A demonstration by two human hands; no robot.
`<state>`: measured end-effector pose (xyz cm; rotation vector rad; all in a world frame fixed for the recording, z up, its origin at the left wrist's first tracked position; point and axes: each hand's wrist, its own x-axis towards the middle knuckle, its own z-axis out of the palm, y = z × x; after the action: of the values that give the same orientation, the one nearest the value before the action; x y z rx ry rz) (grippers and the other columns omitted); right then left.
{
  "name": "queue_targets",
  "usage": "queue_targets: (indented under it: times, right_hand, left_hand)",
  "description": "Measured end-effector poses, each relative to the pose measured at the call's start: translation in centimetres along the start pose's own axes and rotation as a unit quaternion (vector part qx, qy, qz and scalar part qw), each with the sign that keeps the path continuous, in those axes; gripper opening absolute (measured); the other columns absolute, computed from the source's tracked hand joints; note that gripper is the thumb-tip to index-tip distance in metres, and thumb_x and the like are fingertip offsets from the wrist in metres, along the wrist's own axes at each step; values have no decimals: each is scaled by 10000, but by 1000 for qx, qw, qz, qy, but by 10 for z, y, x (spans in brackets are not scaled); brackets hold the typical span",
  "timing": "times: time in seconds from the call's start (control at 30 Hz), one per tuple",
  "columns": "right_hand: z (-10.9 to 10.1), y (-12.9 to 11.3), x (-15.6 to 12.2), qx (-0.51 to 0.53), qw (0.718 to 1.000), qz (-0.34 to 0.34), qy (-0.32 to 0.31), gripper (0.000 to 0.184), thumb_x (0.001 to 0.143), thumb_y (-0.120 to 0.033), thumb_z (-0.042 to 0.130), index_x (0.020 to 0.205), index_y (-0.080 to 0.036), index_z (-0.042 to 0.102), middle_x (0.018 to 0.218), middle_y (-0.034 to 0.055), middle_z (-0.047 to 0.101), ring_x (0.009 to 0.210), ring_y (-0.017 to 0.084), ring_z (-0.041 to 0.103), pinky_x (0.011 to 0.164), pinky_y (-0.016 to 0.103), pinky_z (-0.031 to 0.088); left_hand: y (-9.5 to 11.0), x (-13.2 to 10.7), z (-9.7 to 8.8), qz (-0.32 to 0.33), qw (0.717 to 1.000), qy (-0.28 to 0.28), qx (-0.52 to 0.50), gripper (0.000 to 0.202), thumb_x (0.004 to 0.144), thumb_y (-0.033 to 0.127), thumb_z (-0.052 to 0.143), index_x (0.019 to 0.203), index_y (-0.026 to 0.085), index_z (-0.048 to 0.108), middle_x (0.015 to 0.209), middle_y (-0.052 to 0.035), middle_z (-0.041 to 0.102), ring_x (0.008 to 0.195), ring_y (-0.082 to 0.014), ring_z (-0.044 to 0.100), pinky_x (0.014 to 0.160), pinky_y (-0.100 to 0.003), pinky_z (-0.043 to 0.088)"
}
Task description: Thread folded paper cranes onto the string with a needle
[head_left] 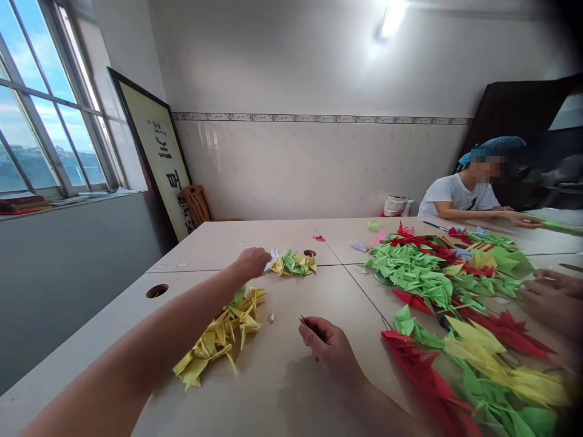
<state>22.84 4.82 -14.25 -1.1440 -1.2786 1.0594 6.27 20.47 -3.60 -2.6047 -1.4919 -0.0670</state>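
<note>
Head camera: pale table (282, 388) beneath both your hands, crossed by thin seams. Round hole (157, 291) in the top, left of your left fingers; a second hole (310, 253) to their right. Ahead of the fingers, a pale wall (291, 170) with a patterned border strip (255, 118). Off to their left, a barred window (45, 103) and a leaning framed panel (159, 145). Far to the right, a person in white (460, 197) sits at the table; nearer, another person's hands (553, 297), blurred.

Your left hand (252, 263) reaches out, fingers curled in, tips at the lilac end of a folded-paper row (294, 263). Row runs rightward from those fingers, green and yellow. Cannot tell if they pinch it.

Yellow folded paper (218, 340) lies nearer you than the left fingers, partly behind the forearm.

Your right hand (330, 346) grips a small dark tool (321, 331), point past thumb and forefinger. Red-and-white bit (271, 317) left of these fingers; green-and-red paper heap (414, 270) well to their right.
</note>
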Motion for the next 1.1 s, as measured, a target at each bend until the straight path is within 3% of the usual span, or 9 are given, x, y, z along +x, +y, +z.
queue_targets:
  times: [0.2,0.33,0.43,0.53,0.63,0.73,0.8,0.9,1.1]
  right_hand:
    - [0,3,4,8,1000,-12,-11,325,749,-436,552,805,-120,602,606,-21,434,526,95,375,433,190,318]
    - [0,6,8,6,1000,-10,-14,317,759,-433,543,801,-125,601,602,-28,425,523,91,373,445,191,317]
    - [0,6,7,-1,1000,-13,-7,313,767,-431,538,813,-128,601,592,-33,419,510,89,371,452,194,320]
    - [-1,1,4,-31,998,-56,24,290,798,-414,507,826,-140,600,587,-32,435,515,95,385,467,196,331]
    - [-4,-5,0,-96,986,-128,50,253,824,-368,486,849,-151,614,647,1,534,591,125,473,535,206,380]
    - [-6,-7,-4,-156,968,-189,56,236,830,-310,486,940,-155,625,791,47,627,724,165,557,659,230,425]
    - [-7,-6,-5,-190,958,-208,48,240,836,-286,476,975,-158,623,826,58,642,756,174,576,695,240,432]
    - [-5,-3,-7,-229,949,-214,34,238,850,-275,454,971,-164,626,790,54,642,729,171,581,676,241,436]
    - [-2,-1,-9,-260,940,-221,14,240,859,-272,448,976,-166,628,781,49,645,723,166,584,664,236,434]
  left_hand:
    - [-12,37,32,-45,997,-54,-19,300,840,300,498,1097,143,505,1093,-84,535,926,-192,549,781,-394,479]
    - [-15,45,28,-65,994,-35,-83,308,839,301,501,1102,140,501,1093,-85,533,924,-193,549,778,-396,479]
    - [-9,36,13,-58,987,8,-152,253,835,304,501,1019,134,540,1024,-74,566,899,-183,556,771,-370,472]
    - [17,0,11,-36,969,56,-238,244,866,338,393,936,161,545,879,-40,615,796,-149,582,683,-267,466]
    - [51,-52,29,-32,938,69,-339,319,875,378,280,922,159,508,725,-14,613,627,-119,579,517,-202,427]
    - [71,-93,53,-69,820,74,-564,253,806,402,428,825,161,503,641,6,564,605,-119,552,487,-187,372]
    - [74,-106,63,-79,771,72,-628,237,778,399,484,800,164,502,632,16,545,606,-111,535,495,-184,352]
    - [70,-110,71,-60,748,62,-658,239,774,400,512,784,161,514,621,24,534,590,-97,509,515,-189,339]
    - [67,-110,74,-29,736,58,-674,260,775,411,524,785,152,527,601,19,542,550,-85,454,530,-203,327]
